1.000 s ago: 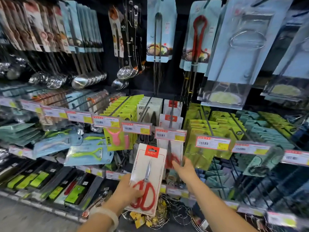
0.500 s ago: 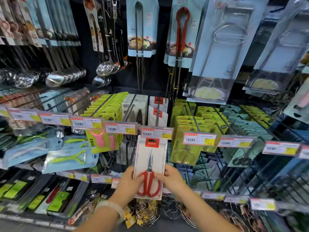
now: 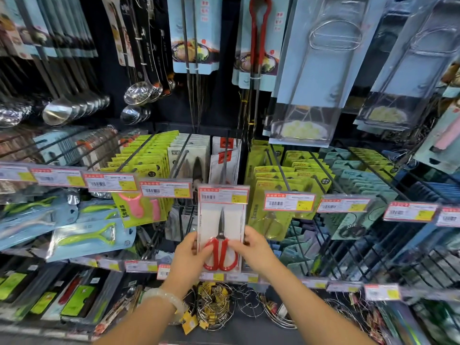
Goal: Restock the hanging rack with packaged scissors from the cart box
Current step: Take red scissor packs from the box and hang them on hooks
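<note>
Where price tag (image 3: 223, 194) hides its top, scissors pack (image 3: 220, 221), both hands (image 3: 190, 255) gripping

Top of the scissors pack (image 3: 222, 235) hidden behind a price tag (image 3: 223, 194). Tag print too small to read. Left-edge ladles (image 3: 15, 115) blurred. Both forearms cut off by the bottom edge.
</note>
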The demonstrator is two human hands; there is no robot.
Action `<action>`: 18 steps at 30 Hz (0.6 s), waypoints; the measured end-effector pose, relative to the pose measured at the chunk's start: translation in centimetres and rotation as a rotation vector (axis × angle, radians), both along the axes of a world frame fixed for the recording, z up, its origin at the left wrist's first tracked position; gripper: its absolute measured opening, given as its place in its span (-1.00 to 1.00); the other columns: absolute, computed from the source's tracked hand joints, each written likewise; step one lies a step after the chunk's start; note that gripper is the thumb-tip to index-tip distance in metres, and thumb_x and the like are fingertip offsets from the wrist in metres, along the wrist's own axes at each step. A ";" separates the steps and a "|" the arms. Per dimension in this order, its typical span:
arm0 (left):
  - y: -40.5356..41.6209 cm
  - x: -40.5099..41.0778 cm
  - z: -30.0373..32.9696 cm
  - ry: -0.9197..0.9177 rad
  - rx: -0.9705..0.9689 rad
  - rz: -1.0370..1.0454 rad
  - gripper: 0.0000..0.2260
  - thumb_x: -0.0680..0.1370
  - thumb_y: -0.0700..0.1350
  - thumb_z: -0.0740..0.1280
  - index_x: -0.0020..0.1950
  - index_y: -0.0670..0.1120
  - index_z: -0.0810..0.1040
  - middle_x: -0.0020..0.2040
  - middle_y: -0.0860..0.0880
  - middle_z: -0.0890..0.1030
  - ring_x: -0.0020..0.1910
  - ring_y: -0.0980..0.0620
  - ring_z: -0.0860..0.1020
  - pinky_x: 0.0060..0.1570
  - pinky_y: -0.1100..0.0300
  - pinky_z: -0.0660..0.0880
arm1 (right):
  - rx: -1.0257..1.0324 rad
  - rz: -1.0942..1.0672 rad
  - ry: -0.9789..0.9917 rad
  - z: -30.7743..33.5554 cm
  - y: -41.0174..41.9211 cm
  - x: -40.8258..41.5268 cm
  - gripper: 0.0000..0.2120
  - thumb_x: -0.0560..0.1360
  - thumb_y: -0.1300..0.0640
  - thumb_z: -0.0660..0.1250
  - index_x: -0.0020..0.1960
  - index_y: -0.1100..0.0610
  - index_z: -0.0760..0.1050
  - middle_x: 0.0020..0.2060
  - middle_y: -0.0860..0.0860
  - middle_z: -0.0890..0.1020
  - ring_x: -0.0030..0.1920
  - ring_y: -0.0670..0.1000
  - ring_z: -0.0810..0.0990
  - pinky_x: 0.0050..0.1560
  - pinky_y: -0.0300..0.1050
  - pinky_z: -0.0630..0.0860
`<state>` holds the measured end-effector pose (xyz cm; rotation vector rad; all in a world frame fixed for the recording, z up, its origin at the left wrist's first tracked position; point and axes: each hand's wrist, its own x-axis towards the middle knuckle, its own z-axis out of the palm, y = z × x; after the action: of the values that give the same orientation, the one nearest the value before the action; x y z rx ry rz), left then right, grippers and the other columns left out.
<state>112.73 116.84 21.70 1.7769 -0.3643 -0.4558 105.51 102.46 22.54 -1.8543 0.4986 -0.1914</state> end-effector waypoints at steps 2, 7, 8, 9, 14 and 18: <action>-0.3 0.6 0.4 -0.015 -0.001 -0.003 -0.81 0.54 -0.24 0.34 0.07 0.01 0.51 -0.11 0.00 0.66 -0.11 0.07 0.64 -0.10 0.23 0.60 | 0.019 -0.021 -0.034 0.5 -0.2 0.5 -0.81 0.54 0.19 0.29 0.14 0.07 0.44 0.00 -0.07 0.58 -0.03 -0.15 0.55 -0.20 -0.49 0.49; -0.5 1.4 0.1 0.025 0.052 -0.008 -0.79 0.54 -0.25 0.33 0.16 -0.09 0.53 -0.06 -0.07 0.68 -0.06 -0.01 0.65 0.04 0.03 0.60 | 0.063 -0.033 0.043 0.5 0.2 1.2 -0.83 0.56 0.17 0.25 0.14 0.04 0.38 0.05 -0.03 0.58 -0.03 -0.11 0.56 -0.16 -0.36 0.55; -0.5 1.5 0.0 0.030 0.059 -0.006 -0.78 0.54 -0.24 0.34 0.18 -0.10 0.53 -0.04 -0.08 0.68 -0.05 -0.03 0.65 0.05 0.00 0.59 | 0.071 -0.036 0.062 0.3 0.2 1.3 -0.83 0.57 0.16 0.24 0.14 0.04 0.37 0.09 0.01 0.59 -0.02 -0.09 0.57 -0.14 -0.33 0.56; -0.5 1.6 -0.2 0.029 0.065 -0.005 -0.77 0.54 -0.23 0.34 0.20 -0.11 0.54 -0.03 -0.09 0.68 -0.03 -0.04 0.65 0.06 -0.02 0.59 | 0.081 -0.043 0.073 0.2 0.3 1.4 -0.83 0.57 0.16 0.24 0.14 0.05 0.37 0.11 0.05 0.59 0.00 -0.07 0.58 -0.11 -0.31 0.57; -1.2 2.0 -0.4 0.045 0.114 0.008 -0.74 0.54 -0.21 0.35 0.22 -0.09 0.50 -0.02 -0.06 0.67 0.00 -0.05 0.64 0.07 0.02 0.58 | 0.100 -0.083 0.086 0.1 0.0 1.7 -0.66 0.56 0.15 0.26 0.31 0.12 0.33 0.22 0.09 0.55 0.08 -0.04 0.55 0.13 -0.13 0.55; -1.9 1.7 -0.9 0.067 0.349 -0.008 -0.46 0.49 -0.15 0.41 0.41 -0.11 0.27 0.22 -0.14 0.54 0.22 -0.15 0.52 0.19 0.07 0.47 | 0.052 -0.090 0.236 -0.9 -0.8 1.2 -0.36 0.53 0.06 0.30 0.50 0.11 0.07 0.39 0.11 0.37 0.31 0.02 0.42 0.32 -0.04 0.41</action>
<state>114.47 114.96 20.85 2.0917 -0.2549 -0.6122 106.73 101.68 21.67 -1.8139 0.7444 -0.0190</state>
